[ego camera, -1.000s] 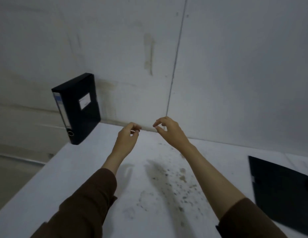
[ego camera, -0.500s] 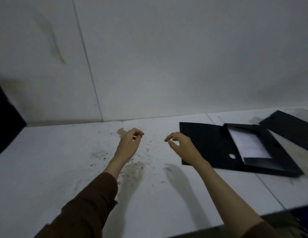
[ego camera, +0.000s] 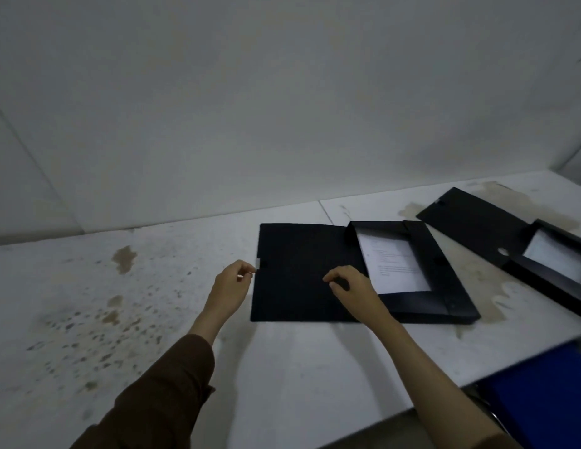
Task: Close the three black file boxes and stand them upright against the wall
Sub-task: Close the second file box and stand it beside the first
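Left hand: my left hand (ego camera: pixel 230 286) is in the middle of the frame, thumb and fingertips pinched at the small pale tab (ego camera: pixel 258 263) on the lid's left edge. I think it has the tab, but the touch is too small to see for sure. That tab is the easy place to lift from.

Right hand: my right hand (ego camera: pixel 350 285) rests on the flat black lid (ego camera: pixel 299 270), fingers curled and pressing down, holding nothing — I think it keeps the box from sliding while the other hand lifts.

Near file box: the open file box (ego camera: pixel 363 270) lies flat in the middle right of the frame. Its lid is spread out to the left and its tray (ego camera: pixel 425 254) is on the right.

Paper: a white sheet (ego camera: pixel 393 264) sits inside the tray, so the lid has to fold over it.

Far file box: a second open box (ego camera: pixel 509 241) lies flat at the right edge — it is apart from the first one.

Table: the white table (ego camera: pixel 153 319) has brown stains and meets the wall (ego camera: pixel 282 108) along the top of the frame.

Task so far: I see two boxes open and flat, none standing here.

Blue thing: something blue (ego camera: pixel 542 400) sits below the table at lower right.
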Available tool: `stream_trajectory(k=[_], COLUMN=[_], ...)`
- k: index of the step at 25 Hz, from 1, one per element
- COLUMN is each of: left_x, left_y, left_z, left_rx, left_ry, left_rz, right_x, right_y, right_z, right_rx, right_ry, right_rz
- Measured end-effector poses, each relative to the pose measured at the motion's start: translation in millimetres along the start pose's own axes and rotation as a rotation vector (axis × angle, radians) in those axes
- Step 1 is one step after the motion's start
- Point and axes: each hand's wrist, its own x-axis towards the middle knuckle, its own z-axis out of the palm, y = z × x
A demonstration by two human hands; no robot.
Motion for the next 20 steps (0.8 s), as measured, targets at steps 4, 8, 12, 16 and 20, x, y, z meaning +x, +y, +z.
stream_trajectory(k=[4, 8, 12, 16, 20], left_x=[-2.0, -6.9, -11.6, -20.4, -24.3], left_y=[-4.3, -15.3, -18.6, -10.8, 7.8], left_z=[37.7, 70.2, 100.1, 125.6, 153.4], left_rx=[0.055, 0.165, 0.245, 0.278, 0.181], left_ry=[-0.076, -0.206, -0.168, -0.075, 0.070], left_rz=[-0.082, -0.171, -0.334, -0.466, -0.624], right_x=[4.5, 10.6, 19.8, 24.7, 31.9], right_y=[37.7, 68.9, 106.5, 135.7, 152.5], right_z=[-16.4, -19.1, -21.4, -20.8, -16.5], right_rx=[-0.031, -0.143, -0.400, -0.649, -0.739], right_ry=[0.031, -0.021, -0.220, -0.415, -0.416], right_rz=[0.055, 0.063, 0.094, 0.044, -0.101])
